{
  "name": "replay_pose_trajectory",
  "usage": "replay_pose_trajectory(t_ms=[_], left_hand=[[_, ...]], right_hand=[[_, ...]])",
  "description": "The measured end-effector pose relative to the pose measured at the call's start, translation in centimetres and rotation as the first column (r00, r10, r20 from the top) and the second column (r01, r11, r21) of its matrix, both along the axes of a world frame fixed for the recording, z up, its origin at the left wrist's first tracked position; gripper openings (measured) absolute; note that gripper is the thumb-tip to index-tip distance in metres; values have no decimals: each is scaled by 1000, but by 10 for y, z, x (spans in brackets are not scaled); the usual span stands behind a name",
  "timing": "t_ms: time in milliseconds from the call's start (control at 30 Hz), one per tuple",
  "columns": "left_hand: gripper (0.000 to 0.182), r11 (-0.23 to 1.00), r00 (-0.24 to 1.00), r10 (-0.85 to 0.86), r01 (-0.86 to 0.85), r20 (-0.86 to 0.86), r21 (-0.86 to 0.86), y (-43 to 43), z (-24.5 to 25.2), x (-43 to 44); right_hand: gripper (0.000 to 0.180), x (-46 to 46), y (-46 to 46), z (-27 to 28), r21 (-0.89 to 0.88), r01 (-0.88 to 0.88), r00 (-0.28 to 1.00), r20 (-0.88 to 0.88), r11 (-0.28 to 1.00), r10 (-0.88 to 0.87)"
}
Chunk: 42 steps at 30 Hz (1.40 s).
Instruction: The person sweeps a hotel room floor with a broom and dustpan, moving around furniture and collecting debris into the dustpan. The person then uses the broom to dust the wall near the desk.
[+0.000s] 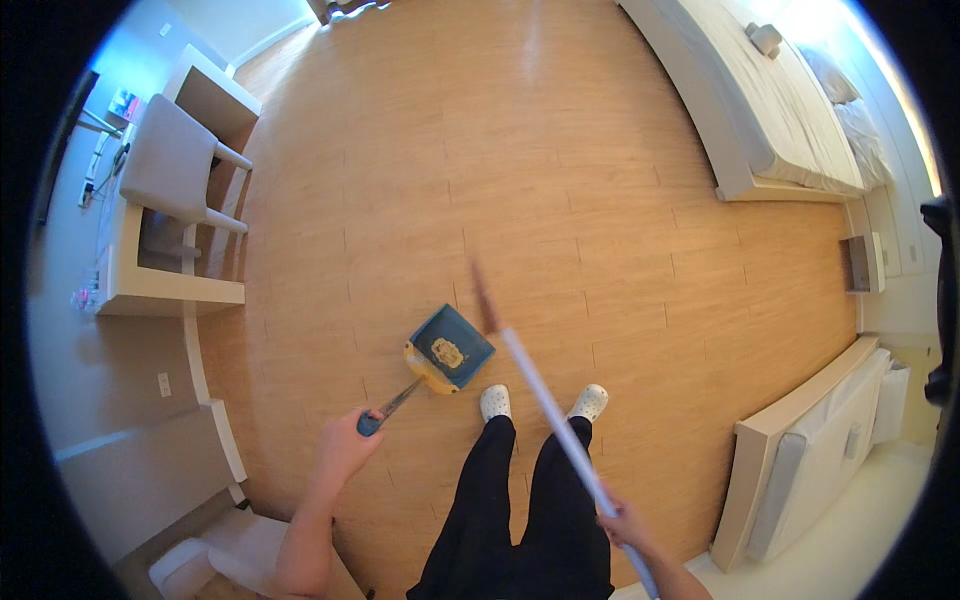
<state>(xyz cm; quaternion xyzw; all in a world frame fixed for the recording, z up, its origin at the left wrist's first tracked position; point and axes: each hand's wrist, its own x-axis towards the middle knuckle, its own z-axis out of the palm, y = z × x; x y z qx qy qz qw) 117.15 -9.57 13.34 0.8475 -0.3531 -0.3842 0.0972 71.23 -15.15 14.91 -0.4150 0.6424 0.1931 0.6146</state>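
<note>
My left hand (349,445) grips the blue end of a long-handled dustpan (459,330). The pan is dark blue-green with a yellow back edge, and its open side faces right. A yellowish patch (448,352) shows on the pan; I cannot tell whether it is a sticker or debris. My right hand (626,519) is closed around the white pole of a broom (551,409), which slants up and left. The broom's brown head (484,300) is blurred and lies just beyond the pan's right corner, over the wood-plank floor (525,187).
My white clogs (496,403) stand just right of the dustpan. At left are a desk (180,285) and an upholstered chair (169,161). One bed (787,135) is at upper right, another (810,450) at lower right. A pale seat (240,544) stands at lower left.
</note>
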Motion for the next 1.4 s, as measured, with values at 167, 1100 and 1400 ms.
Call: replay_pose_trajectory(t_ms=[167,1100,1400], left_hand=[[24,994,995,-95,93,35,57,19,20,11],[25,980,984,-163,153,76,124,72,17,1],[25,964,957,-255,242,138,106,66,12,3]], right_hand=[[76,-57,-83,-48,-433,169,978,-35,886,-204],[73,-115,-91,-138,-394,358,920,-8,847,-392],[75,33,107,-131,12,-9,995,99,1000,7]])
